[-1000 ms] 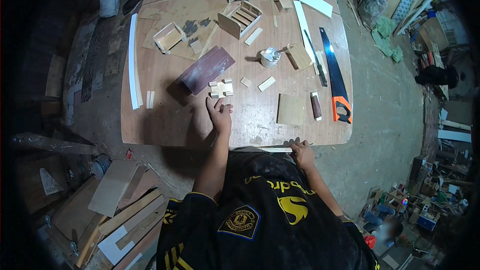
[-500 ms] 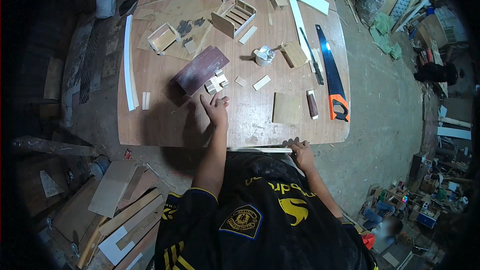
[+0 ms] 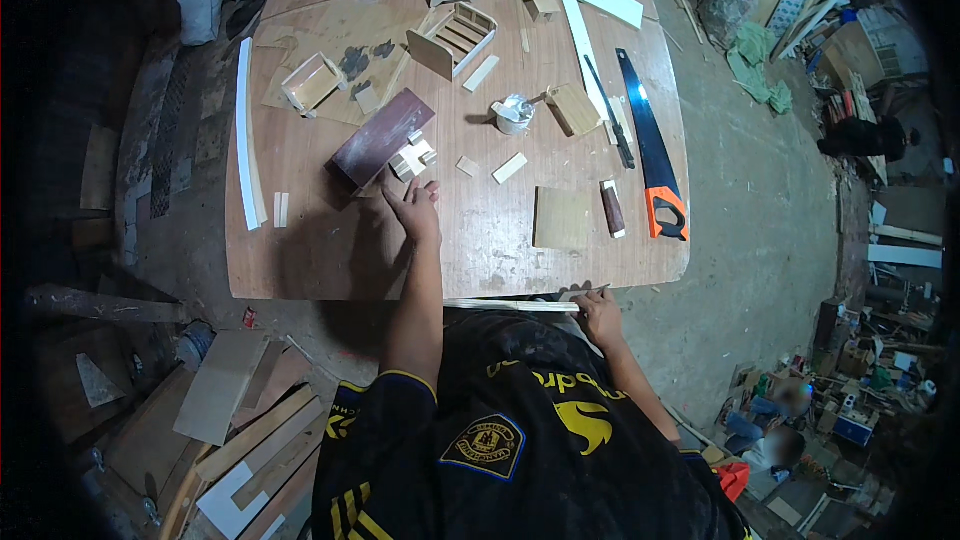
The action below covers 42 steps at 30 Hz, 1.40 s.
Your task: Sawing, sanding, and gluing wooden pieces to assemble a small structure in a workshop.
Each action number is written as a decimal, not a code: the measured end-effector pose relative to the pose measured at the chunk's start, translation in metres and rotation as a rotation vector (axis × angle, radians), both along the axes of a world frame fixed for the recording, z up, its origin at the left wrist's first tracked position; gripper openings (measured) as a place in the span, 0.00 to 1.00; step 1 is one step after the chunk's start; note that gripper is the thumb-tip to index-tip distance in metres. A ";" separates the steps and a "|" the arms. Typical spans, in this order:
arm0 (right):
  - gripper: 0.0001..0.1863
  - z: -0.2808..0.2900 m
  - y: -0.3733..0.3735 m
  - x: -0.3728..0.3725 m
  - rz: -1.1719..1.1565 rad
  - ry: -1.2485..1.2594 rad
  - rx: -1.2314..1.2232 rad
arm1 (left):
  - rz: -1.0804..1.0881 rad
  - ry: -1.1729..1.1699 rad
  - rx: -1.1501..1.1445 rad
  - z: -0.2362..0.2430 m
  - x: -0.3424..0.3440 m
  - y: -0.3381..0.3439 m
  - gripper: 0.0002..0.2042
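Observation:
My left hand (image 3: 412,210) reaches over the table with fingers apart, the index finger stretched out. Its fingertips are right by a small light-wood piece made of blocks (image 3: 412,157); whether they touch it I cannot tell. That piece lies against a dark reddish-brown wooden block (image 3: 385,138). At the table's near edge, my right hand (image 3: 600,317) has its fingers curled at the end of some thin pale wooden strips (image 3: 510,306), which lie across in front of my body. A thin stick or line shows just above those fingers.
On the table (image 3: 455,265) are a handsaw with an orange handle (image 3: 665,210), a file-like tool (image 3: 612,120), a white tub (image 3: 513,115), a square wooden board (image 3: 562,218), a slatted miniature wooden frame (image 3: 453,40) and several offcuts. Boards (image 3: 225,390) are stacked at lower left.
My left hand has moved a little forward, closer to the small block piece. The right hand stays at the strips' end. The whole view has shifted slightly.

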State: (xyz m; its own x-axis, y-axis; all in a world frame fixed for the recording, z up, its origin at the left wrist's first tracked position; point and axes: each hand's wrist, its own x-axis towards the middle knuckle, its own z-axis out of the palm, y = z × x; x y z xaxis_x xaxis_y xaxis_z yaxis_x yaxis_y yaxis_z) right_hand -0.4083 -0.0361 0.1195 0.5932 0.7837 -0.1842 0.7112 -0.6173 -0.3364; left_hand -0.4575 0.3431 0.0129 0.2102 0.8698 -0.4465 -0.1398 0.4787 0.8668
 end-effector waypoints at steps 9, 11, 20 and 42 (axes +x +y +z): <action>0.13 0.000 -0.011 -0.004 -0.054 0.008 -0.044 | 0.085 -0.155 -0.034 -0.031 0.022 0.052 0.48; 0.14 0.004 -0.008 -0.003 -0.013 0.035 -0.004 | 0.086 -0.151 -0.071 -0.055 0.013 0.091 0.49; 0.14 0.012 -0.022 0.027 -0.001 0.046 0.050 | -0.420 0.254 0.233 -0.008 -0.009 0.061 0.24; 0.14 -0.051 0.009 0.111 -0.076 0.045 0.367 | -1.303 0.832 1.094 0.043 -0.053 -0.053 0.15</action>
